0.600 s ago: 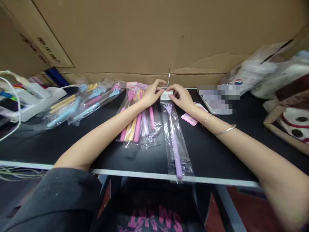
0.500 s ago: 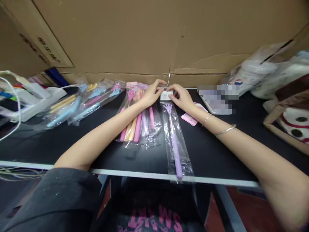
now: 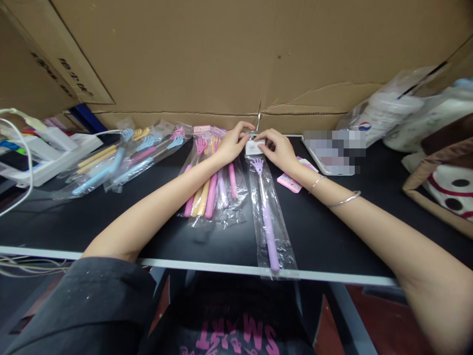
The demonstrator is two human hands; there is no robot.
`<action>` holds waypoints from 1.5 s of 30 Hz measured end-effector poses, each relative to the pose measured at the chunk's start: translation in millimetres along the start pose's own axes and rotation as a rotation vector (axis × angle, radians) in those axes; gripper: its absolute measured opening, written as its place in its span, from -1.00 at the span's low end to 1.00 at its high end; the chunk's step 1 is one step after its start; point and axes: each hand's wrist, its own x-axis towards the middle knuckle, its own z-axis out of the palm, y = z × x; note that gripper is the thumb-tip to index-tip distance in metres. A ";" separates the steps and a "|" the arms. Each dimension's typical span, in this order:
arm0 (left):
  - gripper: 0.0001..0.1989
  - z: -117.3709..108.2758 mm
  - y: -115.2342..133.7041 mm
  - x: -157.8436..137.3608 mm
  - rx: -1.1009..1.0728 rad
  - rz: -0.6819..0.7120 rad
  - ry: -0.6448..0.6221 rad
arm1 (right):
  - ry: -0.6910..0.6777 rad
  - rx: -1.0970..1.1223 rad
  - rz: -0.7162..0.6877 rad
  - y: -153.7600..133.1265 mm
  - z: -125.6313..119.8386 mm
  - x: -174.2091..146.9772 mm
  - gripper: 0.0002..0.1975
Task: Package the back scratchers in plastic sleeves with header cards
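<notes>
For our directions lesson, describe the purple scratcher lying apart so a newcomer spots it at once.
On the black table, find the left hand and right hand at the white card. From there a clear bag reaches the pale front edge. Inside lies the purple scratcher, on its own, unlike the overlapping bagged scratchers to its left.

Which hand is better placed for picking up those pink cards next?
Probably the right hand: the pink cards lie close by its wrist, whereas the left hand is farther away, across the white label.
</notes>
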 end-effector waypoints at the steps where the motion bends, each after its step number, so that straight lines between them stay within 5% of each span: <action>1: -0.73 0.0 -0.3 0.2 0.002 0.000 0.001 | -0.004 0.002 0.003 0.0 -0.3 0.0 -0.87; 33: -0.75 -1.5 7.0 -2.0 -0.060 -0.052 -0.019 | -0.047 0.204 0.212 0.5 -0.5 0.6 -0.78; 45: -0.51 2.8 -3.7 0.3 -0.084 -0.088 -0.030 | 0.027 0.316 0.270 27.1 9.1 -0.1 -0.41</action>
